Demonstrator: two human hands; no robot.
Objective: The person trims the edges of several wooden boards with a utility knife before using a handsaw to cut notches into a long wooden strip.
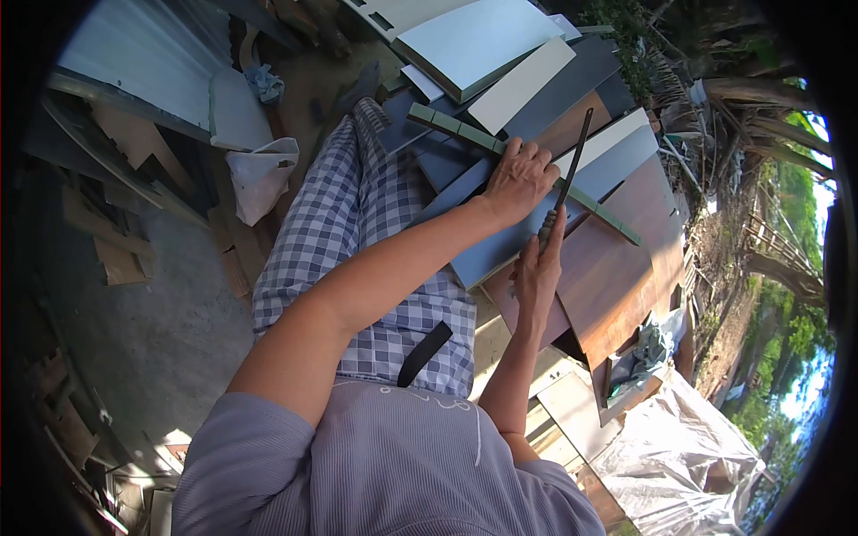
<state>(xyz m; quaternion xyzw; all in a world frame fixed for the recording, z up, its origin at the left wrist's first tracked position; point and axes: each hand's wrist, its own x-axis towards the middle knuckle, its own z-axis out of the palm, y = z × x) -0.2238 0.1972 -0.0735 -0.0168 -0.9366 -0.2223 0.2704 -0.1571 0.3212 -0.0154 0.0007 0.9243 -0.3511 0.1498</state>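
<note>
My left hand (522, 181) is closed over a long green strip of wood (456, 130), pressing it down across the stacked boards. Dark lines cross the strip at intervals, and its far end slants down to the right. In my right hand (537, 272) is a tool with a long, narrow dark blade (579, 152) and a ridged grey handle, the fingers wrapped round that handle. The blade points up and away, crossing over the strip just right of my left hand. Beneath both hands lies a blue-grey board (500, 246).
White and light panels (487, 40) are piled at the far end, brown boards (626, 268) to the right. A white plastic bag (261, 179) hangs left of my checked trousers. Clear plastic sheeting (684, 447) covers something at lower right. Roots and plants (760, 223) border the right side.
</note>
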